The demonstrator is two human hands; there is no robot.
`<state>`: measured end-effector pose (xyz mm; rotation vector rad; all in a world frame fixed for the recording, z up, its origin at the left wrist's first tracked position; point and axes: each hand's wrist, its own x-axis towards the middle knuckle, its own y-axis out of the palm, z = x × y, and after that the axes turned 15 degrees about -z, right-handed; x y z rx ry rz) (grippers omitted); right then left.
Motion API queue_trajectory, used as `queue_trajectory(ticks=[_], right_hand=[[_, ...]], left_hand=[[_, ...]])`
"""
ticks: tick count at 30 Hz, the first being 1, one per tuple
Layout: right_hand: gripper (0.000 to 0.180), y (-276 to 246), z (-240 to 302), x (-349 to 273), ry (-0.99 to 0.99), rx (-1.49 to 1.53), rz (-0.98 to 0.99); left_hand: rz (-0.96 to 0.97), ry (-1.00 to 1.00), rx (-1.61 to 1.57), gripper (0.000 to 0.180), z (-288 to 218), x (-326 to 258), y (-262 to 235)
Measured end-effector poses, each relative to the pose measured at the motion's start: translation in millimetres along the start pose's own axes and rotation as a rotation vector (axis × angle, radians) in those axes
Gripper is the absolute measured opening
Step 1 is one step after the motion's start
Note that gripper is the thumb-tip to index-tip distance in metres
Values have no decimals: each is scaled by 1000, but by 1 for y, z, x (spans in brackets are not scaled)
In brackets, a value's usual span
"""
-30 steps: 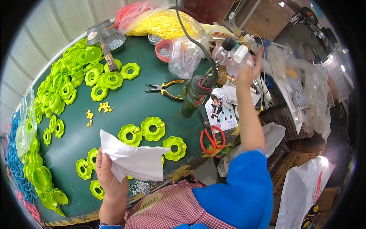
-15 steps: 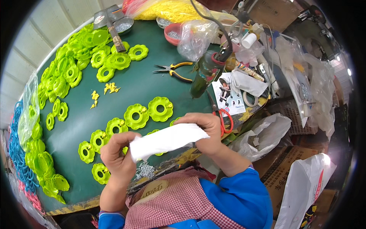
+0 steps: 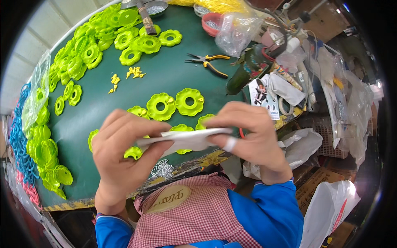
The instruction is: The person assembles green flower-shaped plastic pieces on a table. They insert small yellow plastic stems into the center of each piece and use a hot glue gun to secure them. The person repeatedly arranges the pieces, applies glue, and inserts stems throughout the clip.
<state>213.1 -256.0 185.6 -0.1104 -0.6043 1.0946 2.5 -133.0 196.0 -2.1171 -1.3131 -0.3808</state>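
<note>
A: White paper sheet [image 3: 186,139]: location?

B: Centre of the frame, above the green table [image 3: 165,74]. We see our left hand [image 3: 122,159] and right hand [image 3: 248,138] each pinching one end, fingers clamped on it.

A: Surroundings?

B: Yellow-green flower-shaped rings [image 3: 175,103] just above the sheet; pliers [image 3: 209,62] at upper centre. Possibly small metal parts [image 3: 162,169] below the sheet; the view is unclear there.

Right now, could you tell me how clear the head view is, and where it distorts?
Head view: evenly lit and sharp on both hands, left hand and right hand, pinching the white paper; the green table edge bows near the black fisheye rim.
</note>
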Motion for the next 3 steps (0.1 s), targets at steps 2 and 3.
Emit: queue_trajectory(ticks=[2, 3], right_hand=[[14, -5, 12, 3, -100, 133, -108], [14, 0, 10, 4, -95, 148, -91]], left_hand=[[62, 255, 80, 18, -9, 7, -11], [103, 252, -179, 19, -9, 9, -14]])
